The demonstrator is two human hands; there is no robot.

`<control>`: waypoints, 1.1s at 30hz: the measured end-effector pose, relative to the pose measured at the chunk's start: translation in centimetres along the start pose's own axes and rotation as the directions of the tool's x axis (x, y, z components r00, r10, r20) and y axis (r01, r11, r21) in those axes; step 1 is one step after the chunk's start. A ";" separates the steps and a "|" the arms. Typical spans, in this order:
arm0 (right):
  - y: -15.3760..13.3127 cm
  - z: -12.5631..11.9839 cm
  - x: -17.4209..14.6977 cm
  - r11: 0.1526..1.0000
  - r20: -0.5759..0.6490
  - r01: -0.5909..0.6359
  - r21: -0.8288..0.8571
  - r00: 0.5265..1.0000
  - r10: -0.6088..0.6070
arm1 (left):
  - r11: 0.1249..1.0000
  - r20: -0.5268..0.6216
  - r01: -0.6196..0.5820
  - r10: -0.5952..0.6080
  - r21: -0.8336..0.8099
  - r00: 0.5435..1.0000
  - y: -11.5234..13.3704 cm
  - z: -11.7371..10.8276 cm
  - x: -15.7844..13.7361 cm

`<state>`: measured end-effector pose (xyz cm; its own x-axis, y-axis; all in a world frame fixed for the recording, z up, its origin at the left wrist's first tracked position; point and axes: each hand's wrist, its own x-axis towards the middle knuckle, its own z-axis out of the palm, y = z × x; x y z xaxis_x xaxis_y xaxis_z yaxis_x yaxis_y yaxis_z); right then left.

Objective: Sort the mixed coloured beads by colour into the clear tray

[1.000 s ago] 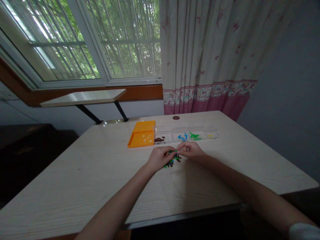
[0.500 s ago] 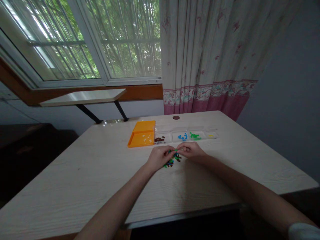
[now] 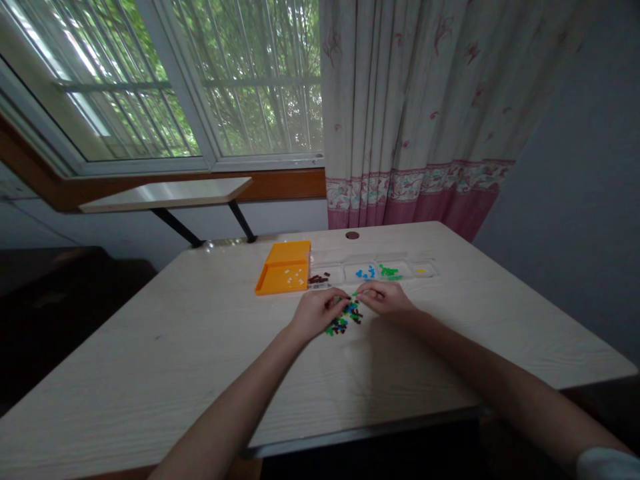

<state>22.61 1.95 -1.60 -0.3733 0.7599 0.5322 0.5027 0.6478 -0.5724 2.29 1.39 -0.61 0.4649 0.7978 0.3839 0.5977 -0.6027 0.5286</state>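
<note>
A cluster of small green, blue and brown plastic pieces [image 3: 342,325] lies on the table between my hands. My left hand [image 3: 317,312] is curled at its left side, thumb and forefinger closed in a pinch; what they hold is too small to make out. Just right of it, my right hand [image 3: 384,297] pinches a tiny green piece [image 3: 355,294] at its fingertips, above the cluster's far end. The fingertips of the two hands are slightly apart. Part of the cluster is hidden behind my left hand.
Beyond my hands stands an open orange case [image 3: 283,280] with small white pieces. To its right, a clear compartment tray [image 3: 336,272] holds brown pieces [image 3: 319,279], blue pieces [image 3: 365,273], green pieces [image 3: 389,271] and yellow bits [image 3: 421,271]. A raised shelf [image 3: 170,193] is at the back left.
My fingertips have drawn slightly apart. My right hand has lifted a little away with the green piece, and more of the cluster shows between the hands.
</note>
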 end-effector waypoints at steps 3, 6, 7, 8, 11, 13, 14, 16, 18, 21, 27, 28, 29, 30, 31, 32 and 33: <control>0.0 -0.5 0.0 0.997 -0.156 0.045 -0.056 0.986 -0.053 | 0.996 0.028 0.027 -0.030 0.089 0.999 -0.4 -0.7 0.1; -0.1 -1.3 0.2 0.987 -0.281 0.081 -0.137 0.953 -0.117 | 0.976 0.080 0.045 -0.063 0.215 0.995 -1.1 -1.3 0.2; -0.1 -1.5 0.2 0.982 -0.310 0.089 -0.164 0.941 -0.137 | 0.966 0.101 0.045 -0.073 0.253 0.992 -1.3 -1.5 0.2; -0.2 -1.7 0.3 0.978 -0.335 0.097 -0.185 0.929 -0.155 | 0.957 0.124 0.042 -0.081 0.286 0.989 -1.6 -1.6 0.2; -0.3 -2.0 0.4 0.968 -0.374 0.113 -0.225 0.907 -0.193 | 0.940 0.202 -0.003 -0.070 0.341 0.977 -2.1 -1.9 0.2; -0.3 -2.0 0.4 0.964 -0.369 0.125 -0.235 0.906 -0.208 | 0.942 0.250 -0.049 -0.038 0.332 0.968 -2.2 -1.8 0.2; -0.3 -2.0 0.4 0.962 -0.362 0.135 -0.239 0.907 -0.217 | 0.944 0.270 -0.066 -0.025 0.322 0.962 -2.3 -1.8 0.1; -0.4 -1.9 0.4 0.957 -0.352 0.149 -0.247 0.907 -0.232 | 0.947 0.299 -0.082 -0.015 0.311 0.954 -2.3 -1.7 0.1; -0.4 -1.8 0.4 0.955 -0.349 0.154 -0.254 0.906 -0.239 | 0.947 0.316 -0.087 -0.017 0.310 0.949 -2.2 -1.7 0.1; -0.5 -1.8 0.5 0.952 -0.355 0.162 -0.260 0.901 -0.251 | 0.944 0.321 -0.087 -0.021 0.318 0.947 -2.2 -1.6 0.1; -0.5 -1.8 0.4 0.956 -0.343 0.175 -0.236 0.906 -0.250 | 0.953 0.298 -0.089 -0.001 0.288 0.955 -1.8 -1.7 0.1; -0.5 -1.8 0.4 0.959 -0.339 0.169 -0.228 0.909 -0.241 | 0.958 0.303 -0.096 0.010 0.272 0.953 -1.7 -1.7 0.1; -0.5 -1.8 0.4 0.962 -0.336 0.160 -0.221 0.914 -0.229 | 0.961 0.309 -0.101 0.017 0.256 0.951 -1.7 -1.6 0.0; -0.5 -1.8 0.4 0.966 -0.330 0.145 -0.214 0.920 -0.212 | 0.965 0.311 -0.100 0.020 0.244 0.950 -1.7 -1.6 0.0; -0.5 -1.8 0.3 0.970 -0.326 0.127 -0.209 0.926 -0.192 | 0.967 0.310 -0.096 0.018 0.237 0.951 -1.7 -1.5 0.0; -0.5 -1.8 0.3 0.973 -0.324 0.108 -0.204 0.930 -0.172 | 0.968 0.306 -0.089 0.014 0.233 0.952 -1.7 -1.5 0.0; -0.6 -1.9 0.3 0.975 -0.322 0.090 -0.202 0.934 -0.152 | 0.969 0.300 -0.081 0.008 0.232 0.954 -1.7 -1.4 0.0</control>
<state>23.68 1.70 0.03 -0.1746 0.5940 0.7853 0.6140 0.6891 -0.3848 0.39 2.45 -0.40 0.6445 0.7511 0.1430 0.6931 -0.6529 0.3055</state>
